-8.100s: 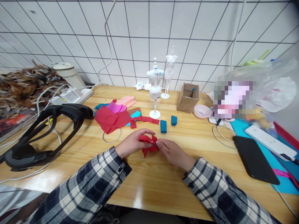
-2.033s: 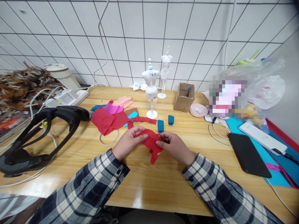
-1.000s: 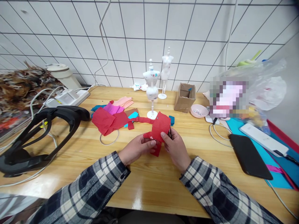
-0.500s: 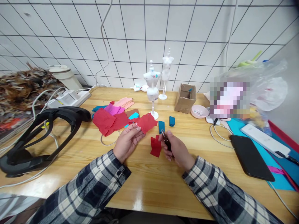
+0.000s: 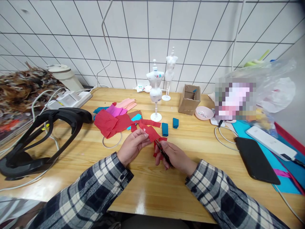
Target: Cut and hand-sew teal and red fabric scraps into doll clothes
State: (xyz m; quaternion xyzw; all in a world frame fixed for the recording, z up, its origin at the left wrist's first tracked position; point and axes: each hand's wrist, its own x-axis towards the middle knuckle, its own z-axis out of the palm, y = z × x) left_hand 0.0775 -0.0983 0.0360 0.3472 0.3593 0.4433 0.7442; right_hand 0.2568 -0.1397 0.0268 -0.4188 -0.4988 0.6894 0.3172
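Note:
My left hand [image 5: 132, 145] pinches a small piece of red cloth [image 5: 151, 133] by its left edge. My right hand [image 5: 179, 156] grips small dark-handled scissors [image 5: 166, 155], their blade tips at the cloth's lower right edge. Whether the blades are closed cannot be made out. Just under the scissors, another red scrap lies on the table, mostly covered by my right hand. Two folded dark blue cloth pieces, a nearer one [image 5: 165, 129] and a farther one [image 5: 175, 122], lie beyond my right hand. A red strip [image 5: 150, 122] lies behind the held cloth.
Red cloth pieces [image 5: 107, 124] form a pile with other colours on the left. White mannequin stands [image 5: 156, 117], a cardboard box [image 5: 188, 106] and a pink bowl [image 5: 204, 114] stand behind. A black headset frame [image 5: 78, 117] sits left; a black phone [image 5: 256, 162] lies right.
The scissors in my right hand have moved left, up to the red cloth. The cloth in my left hand has turned and tilted down toward them. The red scrap below is now mostly covered.

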